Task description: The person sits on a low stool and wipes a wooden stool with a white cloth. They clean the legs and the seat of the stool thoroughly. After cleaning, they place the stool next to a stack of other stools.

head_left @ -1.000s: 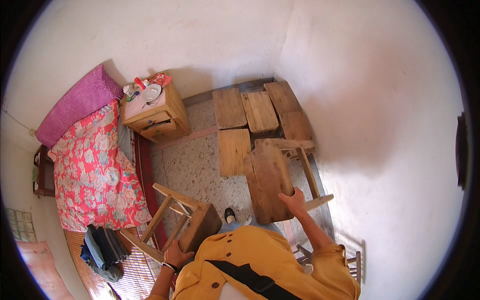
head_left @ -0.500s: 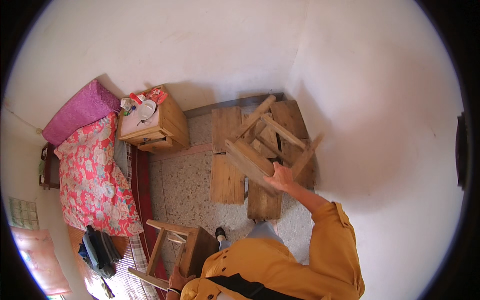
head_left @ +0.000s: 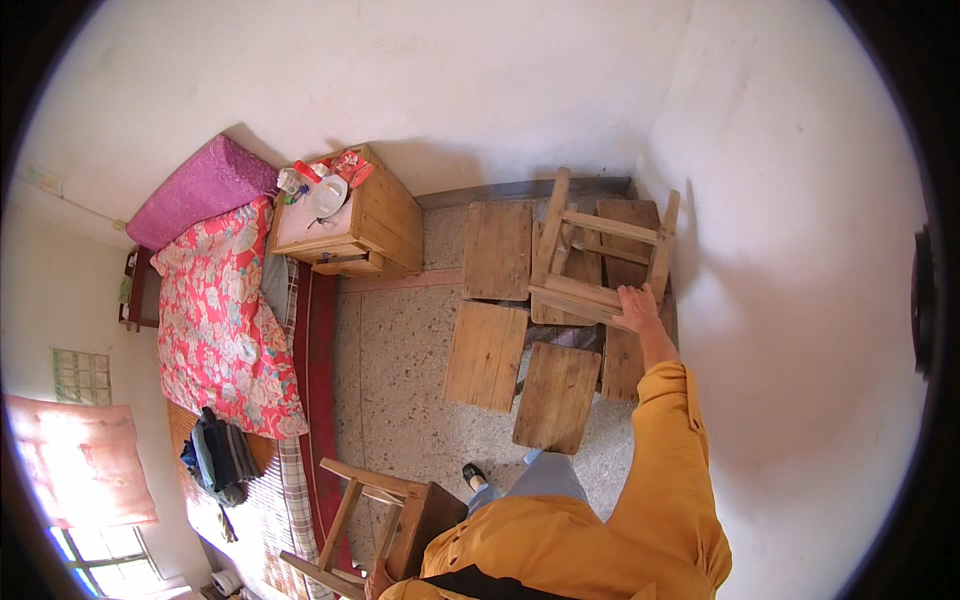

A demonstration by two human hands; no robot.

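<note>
My right hand (head_left: 638, 308) is closed on the edge of a wooden stool (head_left: 575, 292), its legs pointing away toward the far wall. That stool is over a cluster of other wooden stools, several of which stand seat up on the floor, among them a near one (head_left: 557, 397) and a left one (head_left: 485, 355). At the lower left my left hand (head_left: 379, 581), only partly in view, grips a second wooden stool (head_left: 425, 525) tipped on its side, legs toward the bed. Most of its fingers are hidden.
A wooden bedside cabinet (head_left: 395, 225) holds a white bowl (head_left: 329, 197) and small items; its drawer is slightly out. Left of it is a bed with a red floral quilt (head_left: 225, 320), a purple pillow (head_left: 205, 195) and folded dark clothes (head_left: 220, 455). White walls close in the far side and right.
My right hand has moved right and farther away, turning its stool so the legs now point at the far wall. My left hand still holds its stool. The view has shifted.
</note>
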